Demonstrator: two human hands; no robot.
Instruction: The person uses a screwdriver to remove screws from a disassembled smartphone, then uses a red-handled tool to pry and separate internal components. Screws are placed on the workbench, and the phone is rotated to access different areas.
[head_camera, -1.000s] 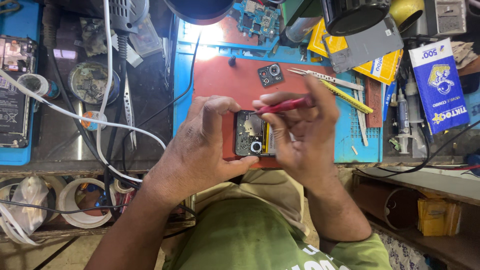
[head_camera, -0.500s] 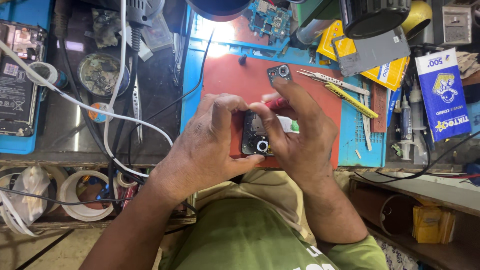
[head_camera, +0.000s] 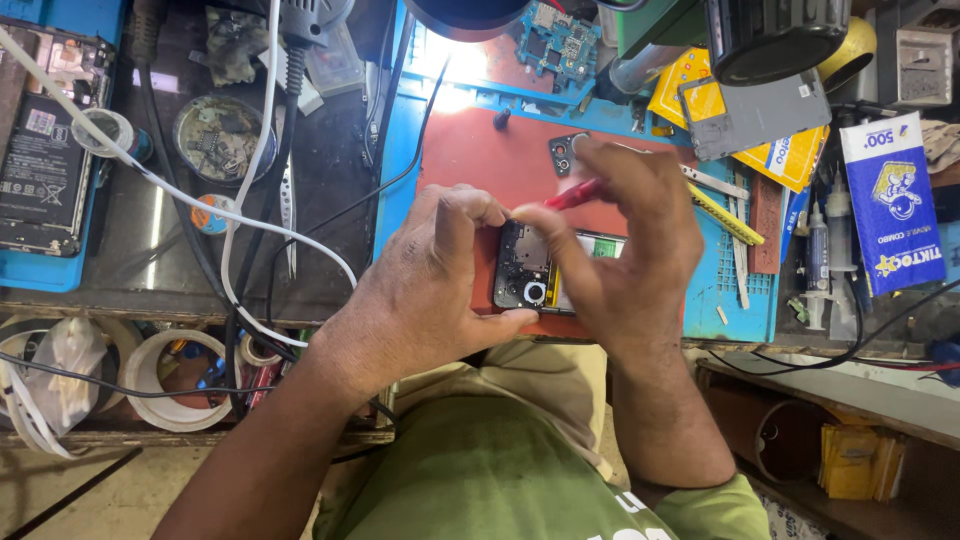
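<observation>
An opened phone (head_camera: 532, 265), its back off and a round camera ring showing, is held over the red mat (head_camera: 480, 150) near the bench's front edge. My left hand (head_camera: 430, 275) grips its left end, thumb and fingers wrapped around it. My right hand (head_camera: 630, 235) holds a thin red-handled tool (head_camera: 572, 194) pinched between the fingers, and its thumb rests on the phone's inside. The tool's tip is hidden behind my fingers. A small dark camera cover (head_camera: 562, 152) lies on the mat just beyond my right fingers.
Blue work mat (head_camera: 745, 300) under the red one, with tweezers and a yellow-handled tool (head_camera: 722, 215) at right. Green circuit board (head_camera: 558, 40) at back. Another opened phone (head_camera: 45, 150) at far left. White and black cables (head_camera: 235, 215), tape rolls (head_camera: 165, 375), blue packet (head_camera: 890, 205), glue tubes.
My right hand has shifted on the phone: the red tool, raised a second ago, dropped out of sight behind my fingers and now shows again above the phone. The view drifted slightly.
</observation>
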